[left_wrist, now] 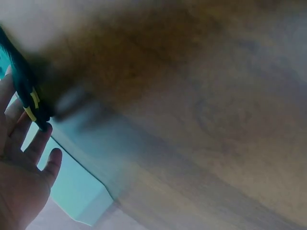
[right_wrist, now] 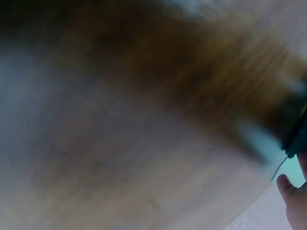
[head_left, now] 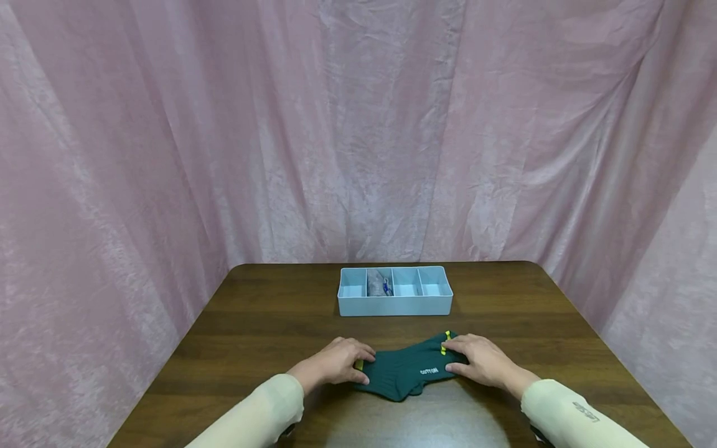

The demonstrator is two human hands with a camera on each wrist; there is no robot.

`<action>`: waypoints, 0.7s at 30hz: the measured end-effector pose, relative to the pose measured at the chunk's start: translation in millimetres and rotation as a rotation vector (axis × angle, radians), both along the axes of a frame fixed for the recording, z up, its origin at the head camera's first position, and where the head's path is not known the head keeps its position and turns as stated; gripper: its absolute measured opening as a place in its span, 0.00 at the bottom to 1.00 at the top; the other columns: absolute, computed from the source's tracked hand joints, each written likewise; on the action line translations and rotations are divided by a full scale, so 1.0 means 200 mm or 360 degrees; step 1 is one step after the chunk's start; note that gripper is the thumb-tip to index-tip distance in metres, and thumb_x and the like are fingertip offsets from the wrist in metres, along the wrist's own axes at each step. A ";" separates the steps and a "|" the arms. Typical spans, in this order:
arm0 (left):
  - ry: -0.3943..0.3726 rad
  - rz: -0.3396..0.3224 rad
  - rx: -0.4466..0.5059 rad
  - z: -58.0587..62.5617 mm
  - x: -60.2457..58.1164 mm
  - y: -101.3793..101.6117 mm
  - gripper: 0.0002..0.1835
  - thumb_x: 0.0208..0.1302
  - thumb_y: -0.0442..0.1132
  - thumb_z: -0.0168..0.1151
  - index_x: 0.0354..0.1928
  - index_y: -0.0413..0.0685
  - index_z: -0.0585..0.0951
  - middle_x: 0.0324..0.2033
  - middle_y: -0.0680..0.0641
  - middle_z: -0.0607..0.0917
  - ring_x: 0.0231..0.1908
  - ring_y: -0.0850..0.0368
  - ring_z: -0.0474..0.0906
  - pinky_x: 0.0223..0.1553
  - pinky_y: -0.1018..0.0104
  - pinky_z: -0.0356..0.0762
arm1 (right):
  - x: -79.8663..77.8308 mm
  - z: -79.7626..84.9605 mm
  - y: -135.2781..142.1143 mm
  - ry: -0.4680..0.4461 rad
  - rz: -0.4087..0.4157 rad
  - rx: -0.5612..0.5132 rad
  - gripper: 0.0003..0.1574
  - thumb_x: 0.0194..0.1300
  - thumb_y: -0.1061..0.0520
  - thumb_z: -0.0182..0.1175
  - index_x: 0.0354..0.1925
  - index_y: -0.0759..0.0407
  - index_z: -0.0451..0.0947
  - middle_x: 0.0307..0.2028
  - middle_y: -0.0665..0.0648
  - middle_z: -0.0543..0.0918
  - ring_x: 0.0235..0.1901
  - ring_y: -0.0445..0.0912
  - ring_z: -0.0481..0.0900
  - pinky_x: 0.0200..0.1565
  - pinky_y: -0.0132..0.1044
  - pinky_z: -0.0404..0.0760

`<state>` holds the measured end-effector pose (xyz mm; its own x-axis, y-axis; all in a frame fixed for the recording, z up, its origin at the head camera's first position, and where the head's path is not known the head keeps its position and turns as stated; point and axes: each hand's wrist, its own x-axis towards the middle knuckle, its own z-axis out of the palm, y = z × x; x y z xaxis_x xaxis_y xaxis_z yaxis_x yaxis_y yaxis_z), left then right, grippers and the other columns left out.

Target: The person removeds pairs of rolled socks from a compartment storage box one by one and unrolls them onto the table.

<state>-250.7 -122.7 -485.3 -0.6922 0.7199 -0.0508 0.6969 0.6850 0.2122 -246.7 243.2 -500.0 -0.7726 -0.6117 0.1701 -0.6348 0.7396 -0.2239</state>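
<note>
A pair of dark green socks (head_left: 411, 372) is stretched sideways between both hands, two heel bulges showing on the near edge. White "COTTON" lettering and yellow marks show on the fabric. At the left end, my left hand (head_left: 340, 361) pinches the socks between thumb and fingers. My right hand (head_left: 486, 362) grips the other end, its fingertips by the yellow marks. In the left wrist view the socks (left_wrist: 23, 72) lie against the fingers, the little finger spread apart. Only part of the right hand (right_wrist: 298, 201) appears in the right wrist view, beside dark fabric (right_wrist: 298, 136).
Beyond the socks stands a pale blue divided box (head_left: 394, 306), a clear plastic packet (head_left: 376, 284) with something blue in one of its compartments. All this is on a brown wooden table (head_left: 269, 311) with rounded far corners. Pink curtains (head_left: 386, 130) hang behind it.
</note>
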 end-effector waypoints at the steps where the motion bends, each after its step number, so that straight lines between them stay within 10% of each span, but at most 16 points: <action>1: -0.0009 -0.0005 0.0001 0.00 -0.01 0.00 0.24 0.62 0.52 0.70 0.58 0.54 0.83 0.61 0.56 0.79 0.62 0.57 0.71 0.62 0.54 0.66 | 0.01 0.00 0.00 0.0007 -0.0005 -0.0009 0.34 0.67 0.37 0.61 0.60 0.59 0.79 0.54 0.59 0.82 0.55 0.57 0.78 0.54 0.56 0.75; 21: 0.0096 0.0134 0.0025 0.01 -0.06 0.01 0.22 0.63 0.45 0.70 0.59 0.50 0.82 0.64 0.48 0.77 0.65 0.50 0.70 0.63 0.49 0.66 | 0.14 0.08 -0.03 -0.0042 -0.0086 -0.0117 0.32 0.65 0.44 0.65 0.61 0.60 0.77 0.56 0.60 0.81 0.57 0.59 0.76 0.54 0.60 0.74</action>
<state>-263.5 -119.7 -483.0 -0.7515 0.6597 0.0039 0.6491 0.7384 0.1829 -219.2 237.8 -484.9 -0.8091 -0.5555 0.1920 -0.5874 0.7535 -0.2952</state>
